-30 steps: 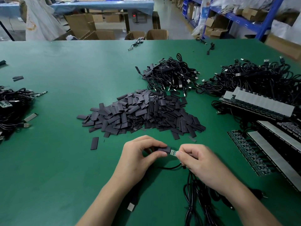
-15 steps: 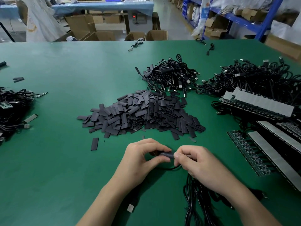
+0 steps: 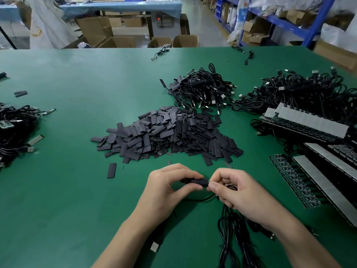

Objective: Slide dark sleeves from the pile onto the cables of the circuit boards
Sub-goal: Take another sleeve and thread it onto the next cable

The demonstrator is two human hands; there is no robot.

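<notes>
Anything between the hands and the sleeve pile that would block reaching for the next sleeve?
Nothing visible does. Between the left hand, the right hand and the sleeve pile lies only green table with a few flat stray sleeves.

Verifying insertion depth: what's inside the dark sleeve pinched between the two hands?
The dark sleeve is opaque, so its contents are hidden. The left hand pinches it; the right hand pinches its right end, covering the opening. A black cable emerges beneath.

Head-worn view, forward-down over table (image 3: 58,190)
</notes>
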